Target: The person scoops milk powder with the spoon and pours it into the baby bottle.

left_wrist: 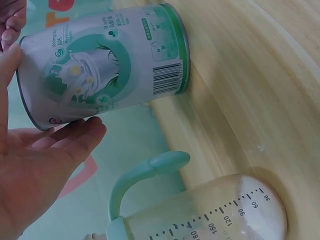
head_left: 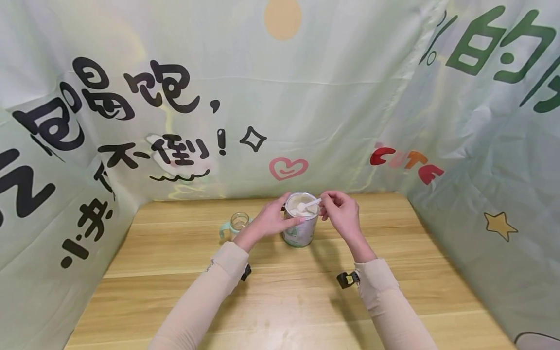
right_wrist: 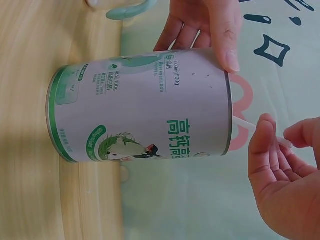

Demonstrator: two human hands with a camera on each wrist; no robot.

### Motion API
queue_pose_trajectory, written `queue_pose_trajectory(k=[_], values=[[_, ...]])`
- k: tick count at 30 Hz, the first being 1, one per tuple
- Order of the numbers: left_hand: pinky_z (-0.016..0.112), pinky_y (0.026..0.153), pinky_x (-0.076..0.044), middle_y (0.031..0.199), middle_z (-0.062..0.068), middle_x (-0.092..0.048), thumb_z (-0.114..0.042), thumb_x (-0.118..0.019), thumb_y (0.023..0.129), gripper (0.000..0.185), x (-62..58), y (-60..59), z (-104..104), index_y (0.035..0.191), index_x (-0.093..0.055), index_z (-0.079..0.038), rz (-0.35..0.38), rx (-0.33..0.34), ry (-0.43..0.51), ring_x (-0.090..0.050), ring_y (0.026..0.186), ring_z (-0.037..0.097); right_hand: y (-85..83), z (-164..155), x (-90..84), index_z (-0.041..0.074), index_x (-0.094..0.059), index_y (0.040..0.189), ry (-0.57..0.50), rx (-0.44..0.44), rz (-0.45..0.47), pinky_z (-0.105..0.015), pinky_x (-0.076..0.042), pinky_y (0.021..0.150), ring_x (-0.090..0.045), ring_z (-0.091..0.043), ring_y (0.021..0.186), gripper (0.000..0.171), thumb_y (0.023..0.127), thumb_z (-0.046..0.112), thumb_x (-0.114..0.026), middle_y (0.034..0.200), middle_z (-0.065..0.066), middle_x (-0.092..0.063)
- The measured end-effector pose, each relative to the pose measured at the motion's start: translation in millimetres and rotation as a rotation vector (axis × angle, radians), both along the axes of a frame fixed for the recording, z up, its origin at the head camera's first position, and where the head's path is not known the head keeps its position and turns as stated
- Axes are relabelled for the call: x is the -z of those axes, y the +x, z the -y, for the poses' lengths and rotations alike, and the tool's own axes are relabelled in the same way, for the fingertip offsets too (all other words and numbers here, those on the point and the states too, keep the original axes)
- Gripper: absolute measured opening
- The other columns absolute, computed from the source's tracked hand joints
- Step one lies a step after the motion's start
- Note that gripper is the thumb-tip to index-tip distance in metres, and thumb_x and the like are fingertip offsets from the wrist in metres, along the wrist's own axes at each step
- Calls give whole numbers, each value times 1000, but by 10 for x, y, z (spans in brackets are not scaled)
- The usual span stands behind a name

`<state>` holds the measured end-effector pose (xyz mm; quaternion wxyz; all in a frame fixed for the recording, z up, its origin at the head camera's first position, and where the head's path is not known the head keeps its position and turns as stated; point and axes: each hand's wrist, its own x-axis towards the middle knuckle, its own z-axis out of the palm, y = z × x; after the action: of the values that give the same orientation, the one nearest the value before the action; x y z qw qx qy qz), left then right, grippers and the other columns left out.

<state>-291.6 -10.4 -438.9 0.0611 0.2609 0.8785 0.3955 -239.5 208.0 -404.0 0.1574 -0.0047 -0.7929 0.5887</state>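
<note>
A milk powder tin [head_left: 300,236] with white and green printing stands upright on the table, its top uncovered. My left hand [head_left: 270,219] holds it at the upper side, thumb near the front rim and fingers along the far side. My right hand [head_left: 344,216] pinches the handle of a white scoop [head_left: 312,202] between thumb and fingers. The scoop's bowl is at the tin's mouth, over pale powder. In the right wrist view the scoop handle [right_wrist: 244,122] slants out past the rim; the bowl is hidden there.
Left of the tin stands an open baby bottle [head_left: 239,222] with a mint-green handle [left_wrist: 145,170] and measuring marks. White powder [left_wrist: 260,205] lies in its bottom. A wooden table [head_left: 280,301] carries everything, with printed cloth walls [head_left: 332,112] along its back and sides.
</note>
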Motion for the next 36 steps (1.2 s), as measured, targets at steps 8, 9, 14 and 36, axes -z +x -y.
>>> queue_pose_trajectory(k=[8,9,14,36], values=[[55,118,-46,161,20,-49,-66,-71,92,106,-16,8,74,169,-23,-10,-30,-28,-51,-53,145,35,5,63,-47,-2,-72,113,-43,-4,0,-30,-63,61,-67,-8,63,28,106,23,-64,96,-28,-73],[55,118,-46,162,19,-48,-66,-70,93,105,-18,7,86,168,-23,-10,-37,-33,-55,-52,146,35,4,70,-52,-3,-72,113,-50,-2,-7,-28,-62,60,-67,-8,63,27,105,23,-64,96,-27,-73],[51,114,-51,157,18,-54,-60,-69,96,93,-47,0,164,164,-35,-6,-82,-49,-28,-59,138,33,-7,109,-62,-3,-71,110,-75,10,-41,-25,-60,58,-66,-9,61,25,105,21,-65,91,-25,-72],[57,114,-50,148,22,-61,-51,-78,92,84,-151,-9,584,159,-45,-12,-85,-109,41,-59,138,38,-29,311,-177,-6,-70,110,-120,-45,-92,-25,-60,57,-67,-9,61,24,104,17,-66,85,-13,-72]])
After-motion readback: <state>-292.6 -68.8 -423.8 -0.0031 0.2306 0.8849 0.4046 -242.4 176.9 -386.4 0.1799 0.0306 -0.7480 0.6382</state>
